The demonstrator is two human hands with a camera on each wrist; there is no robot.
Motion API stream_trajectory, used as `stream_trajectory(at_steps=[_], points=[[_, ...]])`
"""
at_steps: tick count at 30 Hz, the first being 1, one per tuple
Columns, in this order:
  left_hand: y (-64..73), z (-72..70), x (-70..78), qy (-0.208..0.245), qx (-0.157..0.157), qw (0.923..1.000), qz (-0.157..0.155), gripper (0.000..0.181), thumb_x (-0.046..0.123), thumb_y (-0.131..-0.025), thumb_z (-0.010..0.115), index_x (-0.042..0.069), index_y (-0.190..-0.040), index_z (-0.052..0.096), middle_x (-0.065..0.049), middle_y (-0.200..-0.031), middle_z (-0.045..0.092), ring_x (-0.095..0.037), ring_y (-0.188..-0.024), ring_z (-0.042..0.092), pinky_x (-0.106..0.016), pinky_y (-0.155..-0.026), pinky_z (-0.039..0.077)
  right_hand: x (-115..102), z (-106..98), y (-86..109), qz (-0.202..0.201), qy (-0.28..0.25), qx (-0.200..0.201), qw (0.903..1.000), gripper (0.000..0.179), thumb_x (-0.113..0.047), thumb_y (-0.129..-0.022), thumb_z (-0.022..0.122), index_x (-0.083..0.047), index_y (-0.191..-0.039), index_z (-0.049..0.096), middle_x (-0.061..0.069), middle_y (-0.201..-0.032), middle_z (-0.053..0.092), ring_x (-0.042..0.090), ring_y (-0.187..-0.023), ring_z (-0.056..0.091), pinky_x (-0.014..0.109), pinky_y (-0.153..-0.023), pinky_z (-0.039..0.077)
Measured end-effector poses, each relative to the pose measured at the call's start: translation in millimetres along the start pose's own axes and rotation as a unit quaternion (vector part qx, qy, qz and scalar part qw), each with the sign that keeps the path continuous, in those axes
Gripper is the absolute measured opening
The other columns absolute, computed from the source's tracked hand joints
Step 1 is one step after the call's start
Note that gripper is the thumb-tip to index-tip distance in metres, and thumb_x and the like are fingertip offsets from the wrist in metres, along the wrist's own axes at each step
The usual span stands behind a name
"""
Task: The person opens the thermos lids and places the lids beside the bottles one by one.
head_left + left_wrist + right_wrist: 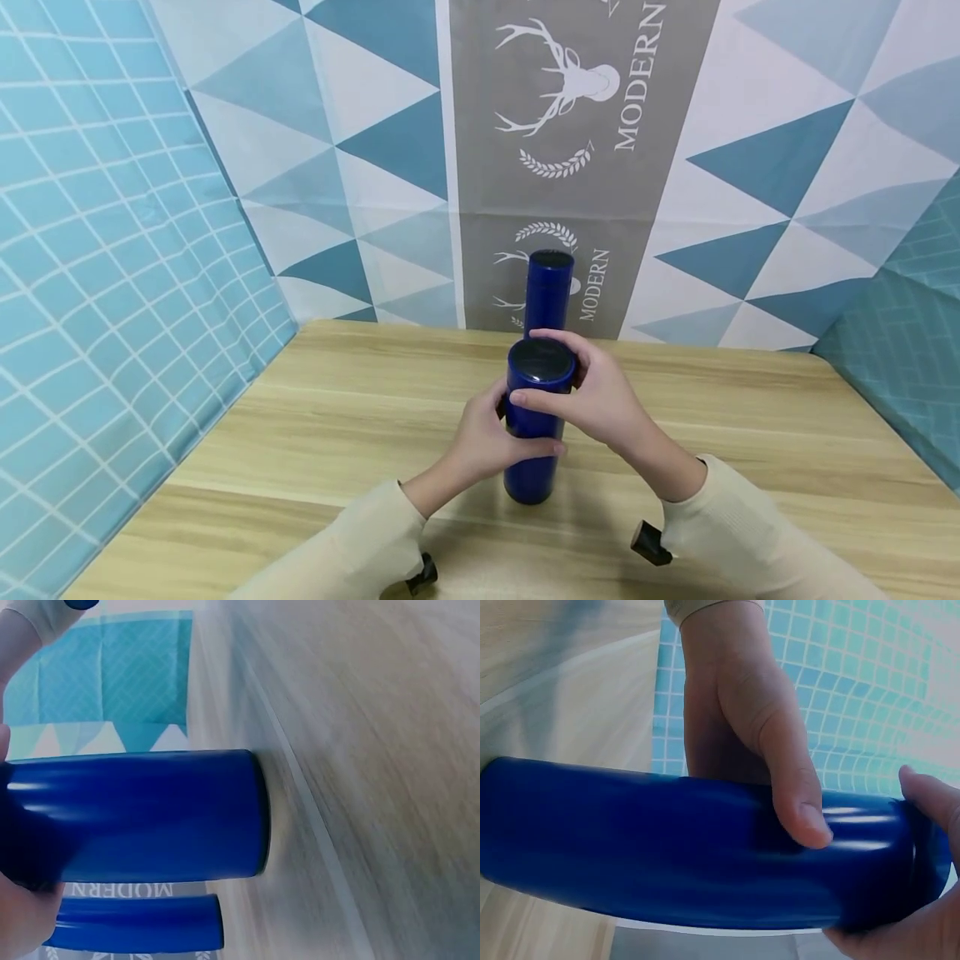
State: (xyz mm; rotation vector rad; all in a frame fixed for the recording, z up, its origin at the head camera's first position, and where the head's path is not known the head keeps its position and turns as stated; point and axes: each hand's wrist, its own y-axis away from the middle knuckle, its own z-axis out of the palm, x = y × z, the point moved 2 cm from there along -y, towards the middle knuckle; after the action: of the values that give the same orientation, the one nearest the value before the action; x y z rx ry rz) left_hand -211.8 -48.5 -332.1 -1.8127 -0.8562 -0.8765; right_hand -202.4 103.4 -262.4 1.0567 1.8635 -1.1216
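Note:
In the head view a glossy blue thermos bottle (536, 425) with a flat black top stands upright over the wooden table. My left hand (491, 437) grips it around the middle, thumb across the near side. Higher up, my right hand (603, 392) holds the lid end, its thumb in front and fingers around the back. The right wrist view shows the left hand (750, 712) below the right hand (911, 930), with a lid seam between them. Close over the wood is the bottle's dark base (262, 814). A second blue bottle (547, 292) stands behind, partly hidden.
The wooden table (337, 400) ends at a back wall cloth (390, 167) with triangles and deer prints. Blue tiled cloth (97, 250) lines the left side, and teal cloth (900, 333) the right. Black devices (651, 543) sit at both wrists.

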Motion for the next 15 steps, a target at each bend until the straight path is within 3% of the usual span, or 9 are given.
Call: stream_trajectory(at_steps=[10, 15], points=[[-6.1, -3.8, -7.8, -0.009, -0.020, 0.9995, -0.024, 0.058, 0.019, -0.062, 0.089, 0.016, -0.115, 0.064, 0.000, -0.109, 0.073, -0.008, -0.094, 0.068, -0.023, -0.082, 0.055, 4.3, -4.4, -2.2, -0.009, 0.001, 0.000, 1.0000, 0.064, -0.015, -0.068, 0.086, -0.012, -0.127, 0.059, 0.013, -0.119, 0.068, 0.026, -0.101, 0.069, 0.023, -0.083, 0.055], [-7.4, -2.7, -8.3, -0.012, -0.026, 0.9994, -0.018, 0.058, 0.020, -0.061, 0.089, 0.015, -0.113, 0.065, -0.003, -0.105, 0.074, -0.007, -0.090, 0.068, -0.023, -0.079, 0.056, 8.3, -5.1, -2.7, -0.009, -0.008, -0.003, 0.9999, 0.065, -0.013, -0.068, 0.086, -0.012, -0.127, 0.059, 0.014, -0.119, 0.068, 0.026, -0.102, 0.068, 0.024, -0.083, 0.055]])
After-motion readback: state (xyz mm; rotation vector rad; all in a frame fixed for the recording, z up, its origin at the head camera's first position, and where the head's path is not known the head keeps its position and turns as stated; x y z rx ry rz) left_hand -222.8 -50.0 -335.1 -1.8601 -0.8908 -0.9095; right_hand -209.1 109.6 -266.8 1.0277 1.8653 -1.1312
